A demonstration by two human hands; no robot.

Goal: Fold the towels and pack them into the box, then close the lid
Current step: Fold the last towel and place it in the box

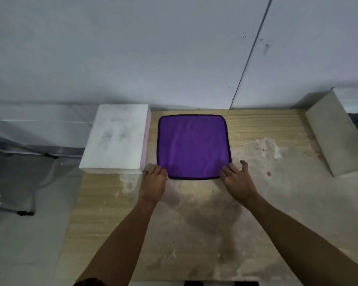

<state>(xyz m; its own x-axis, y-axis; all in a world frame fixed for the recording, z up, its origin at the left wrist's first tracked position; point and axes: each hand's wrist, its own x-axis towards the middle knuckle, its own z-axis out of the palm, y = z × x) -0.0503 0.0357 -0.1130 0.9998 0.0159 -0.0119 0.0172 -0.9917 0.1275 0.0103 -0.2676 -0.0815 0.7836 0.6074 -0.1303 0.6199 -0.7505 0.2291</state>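
A purple towel (193, 146) with a dark hem lies spread flat and square on the wooden table (256, 203). My left hand (153, 180) pinches its near left corner. My right hand (236, 178) pinches the near right corner, with the thumb and some fingers spread off to the right of the cloth. A white box (116, 137) with its lid on stands just left of the towel, at the table's left edge.
A second pale box or block (337, 133) lies tilted at the table's far right. A white wall rises directly behind the table. The table's front half is stained bare wood. Grey floor and plastic sheeting lie to the left.
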